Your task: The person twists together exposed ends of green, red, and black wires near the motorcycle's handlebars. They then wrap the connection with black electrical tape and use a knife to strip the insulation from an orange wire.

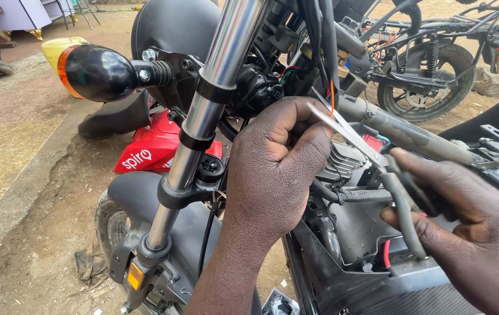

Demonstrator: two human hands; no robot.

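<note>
Motorcycle: a stripped motorcycle with a red plastic body panel (156, 149) and grey front mudguard (138, 198) fills the view, standing on bare earth.
Fork tube: a polished chrome fork tube (208, 99) runs diagonally down the bike's front, ringed by black clamps; it is the landmark for the lines below.
Second machine: a bare black motorcycle frame with rear wheel (430, 76) stands far behind the fork tube, to its right.
Turn signal: a glossy black, orange-lensed turn signal (95, 73) projects left of the fork tube.
Left hand: the left hand (273, 169), just right of the fork tube, is curled nearly closed, fingertips pinched at a thin orange wire (332, 96) in the wiring bundle.
Right hand: the right hand (465, 227), well right of the fork tube, is wrapped around the black handles of steel scissors (349, 133).
Scissors: the blades are parted, points reaching up to the orange wire beside the left thumb.
</note>
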